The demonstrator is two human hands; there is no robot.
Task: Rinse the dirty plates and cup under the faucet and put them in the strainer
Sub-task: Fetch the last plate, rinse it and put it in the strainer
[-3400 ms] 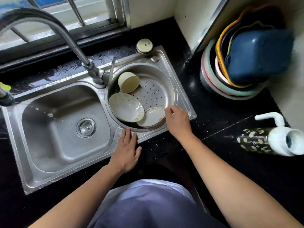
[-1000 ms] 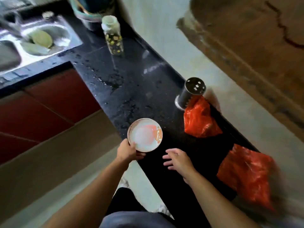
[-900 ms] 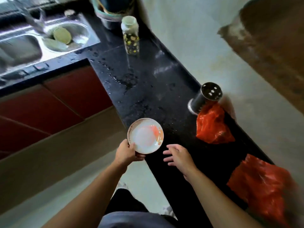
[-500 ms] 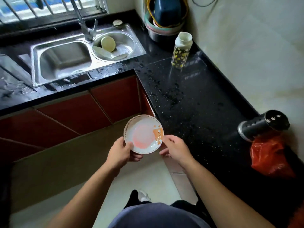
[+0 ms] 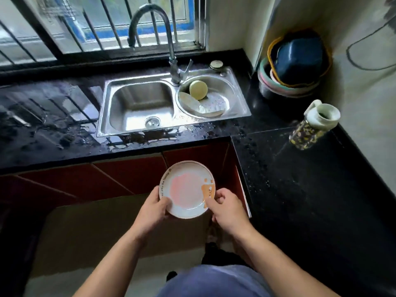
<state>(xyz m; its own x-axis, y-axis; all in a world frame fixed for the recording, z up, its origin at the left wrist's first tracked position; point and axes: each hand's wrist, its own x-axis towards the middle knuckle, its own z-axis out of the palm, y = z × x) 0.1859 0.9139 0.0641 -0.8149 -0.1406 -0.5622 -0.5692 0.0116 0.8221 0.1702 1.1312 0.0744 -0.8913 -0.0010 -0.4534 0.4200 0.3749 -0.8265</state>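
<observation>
Fingers curled on the plate: your left hand and right hand grip opposite rims. Plate level, well short of the faucet, which is straight ahead; neither hand nearer.

Left grip: clasps the near-left rim of a plate, thumb on top, fingers tucked underneath.
Right grip: pinches the near-right rim, thumb laid over the inner face, fingers curled at the edge.
Arms: both bare, reaching forward, forearms converging.
Wrists: roughly straight, backs of both grips facing up.
</observation>
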